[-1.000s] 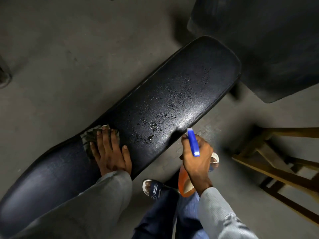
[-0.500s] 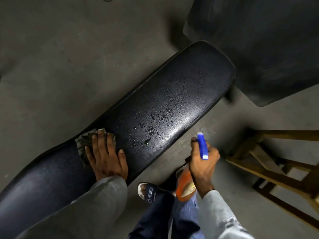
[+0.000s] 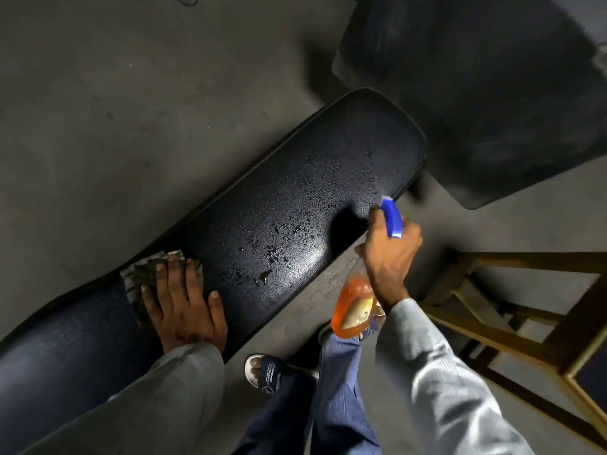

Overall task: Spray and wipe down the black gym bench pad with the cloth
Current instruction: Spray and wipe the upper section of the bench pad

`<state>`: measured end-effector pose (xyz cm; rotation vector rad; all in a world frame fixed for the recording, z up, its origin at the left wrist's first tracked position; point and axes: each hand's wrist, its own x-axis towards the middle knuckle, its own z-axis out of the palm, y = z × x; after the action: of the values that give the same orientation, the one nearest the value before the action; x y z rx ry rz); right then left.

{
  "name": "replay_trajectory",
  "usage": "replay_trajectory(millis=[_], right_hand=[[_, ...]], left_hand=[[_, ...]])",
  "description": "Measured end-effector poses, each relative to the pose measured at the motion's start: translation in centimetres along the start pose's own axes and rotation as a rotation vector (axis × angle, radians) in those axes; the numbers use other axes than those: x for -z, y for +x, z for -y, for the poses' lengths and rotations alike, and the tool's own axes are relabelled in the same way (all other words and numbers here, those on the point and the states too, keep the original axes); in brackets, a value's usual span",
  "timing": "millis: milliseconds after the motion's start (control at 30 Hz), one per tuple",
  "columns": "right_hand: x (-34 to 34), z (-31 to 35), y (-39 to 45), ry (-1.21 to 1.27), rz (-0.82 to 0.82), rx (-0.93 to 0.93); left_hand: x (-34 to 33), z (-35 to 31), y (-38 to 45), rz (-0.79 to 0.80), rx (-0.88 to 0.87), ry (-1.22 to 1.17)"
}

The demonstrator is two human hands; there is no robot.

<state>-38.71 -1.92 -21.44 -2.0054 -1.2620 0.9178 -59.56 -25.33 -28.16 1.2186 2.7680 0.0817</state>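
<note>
While the right hand [image 3: 389, 254] grips the spray bottle [image 3: 356, 305] aimed at the droplet-covered pad [image 3: 295, 218], spraying appears current; next, the flat left hand [image 3: 184, 303], pressing the cloth [image 3: 144, 270] mid-pad, should wipe toward the wet area.

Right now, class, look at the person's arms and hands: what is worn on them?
Both arms wear long, loose sleeves of light grey cloth that reach the wrists, with a fine ribbed weave on the right one. The left hand and right hand are bare: no gloves, rings or watch show.
</note>
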Motion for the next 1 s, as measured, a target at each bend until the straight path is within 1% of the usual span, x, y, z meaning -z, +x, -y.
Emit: replay_trajectory(millis=[67, 200, 267, 367, 433, 467, 567, 633, 767, 833, 933, 1000], right_hand=[[-0.3, 1.0, 0.9, -0.018, -0.013, -0.008], [-0.3, 2.3, 2.2, 0.038, -0.010, -0.014], [0.1, 2.6, 2.6, 0.030, -0.050, -0.019], [0.8, 0.6, 3.2, -0.031, -0.159, -0.050], [0.9, -3.2, 4.5, -0.037, -0.164, -0.093], [1.4, -2.8, 3.9, -0.053, -0.178, -0.123], [1.8, -1.3, 1.6, 0.001, -0.191, -0.203], [1.5, -1.8, 0.2, 0.011, -0.140, -0.205], [0.6, -2.1, -2.9, 0.073, 0.042, -0.185], [-0.4, -1.9, -4.5, 0.045, 0.147, -0.141], [-1.6, -0.9, -7.3, 0.004, 0.303, -0.025], [-2.2, -0.4, -8.6, 0.011, 0.377, -0.008]], left_hand=[[0.0, 0.0, 0.0, -0.004, 0.004, -0.004], [-0.1, 0.1, 0.1, -0.011, -0.011, -0.017], [-0.2, 0.1, 0.1, -0.015, -0.011, -0.012], [-0.1, 0.1, 0.0, -0.012, -0.002, -0.019], [-0.1, 0.1, 0.0, -0.011, -0.003, -0.021], [-0.1, 0.2, 0.0, -0.011, -0.004, -0.021], [-0.2, 0.3, 0.0, -0.015, -0.009, -0.018], [-0.3, 0.3, -0.1, -0.016, -0.011, -0.014], [-0.3, 0.4, -0.1, 0.001, -0.001, -0.002], [-0.3, 0.5, -0.1, 0.015, 0.002, 0.006], [-0.2, 0.4, -0.1, 0.031, 0.002, 0.014], [-0.1, 0.3, -0.2, 0.038, -0.001, 0.010]])
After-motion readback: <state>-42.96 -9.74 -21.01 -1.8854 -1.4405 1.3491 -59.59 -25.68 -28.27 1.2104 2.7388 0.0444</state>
